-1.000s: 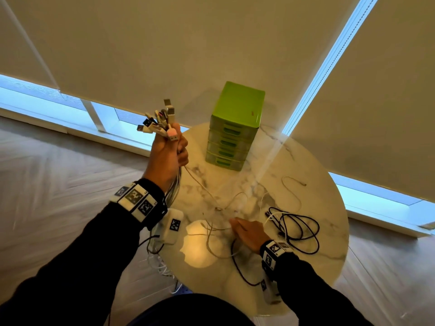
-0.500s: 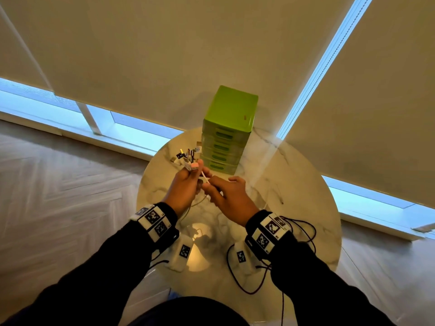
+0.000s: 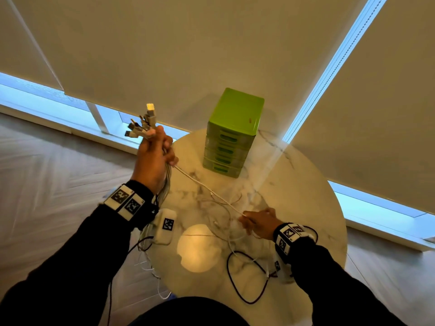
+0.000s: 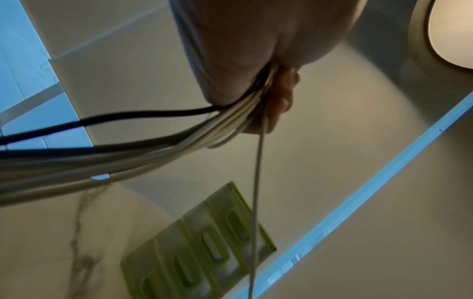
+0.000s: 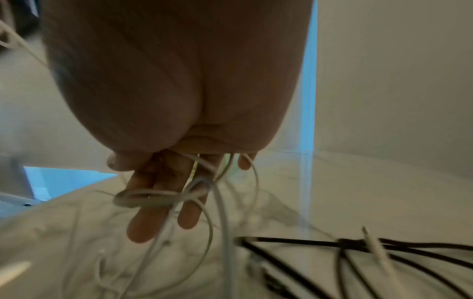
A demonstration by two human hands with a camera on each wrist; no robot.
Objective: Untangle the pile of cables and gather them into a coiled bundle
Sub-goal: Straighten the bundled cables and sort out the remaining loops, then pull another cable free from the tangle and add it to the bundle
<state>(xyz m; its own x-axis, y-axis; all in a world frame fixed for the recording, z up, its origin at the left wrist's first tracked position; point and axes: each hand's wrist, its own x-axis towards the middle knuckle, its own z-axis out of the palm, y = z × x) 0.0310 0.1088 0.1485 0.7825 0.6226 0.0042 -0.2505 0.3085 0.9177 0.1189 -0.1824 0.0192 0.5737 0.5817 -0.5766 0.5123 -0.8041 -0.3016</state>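
Left of centre in the frame, the left hand holds a fistful of white and black cables plug-ends up, keeping them sorted. Lower right, the right hand's fingers, loosely curled, draw one thin white cable taut above the round marble tabletop.

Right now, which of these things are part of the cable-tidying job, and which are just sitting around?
Part of the job:
- bundle of cables gripped in the left hand, plugs sticking up
- white cable stretched from there to the right hand
- loose white cables and black cable on the marble table

Just lying about:
- green drawer unit
- window blinds
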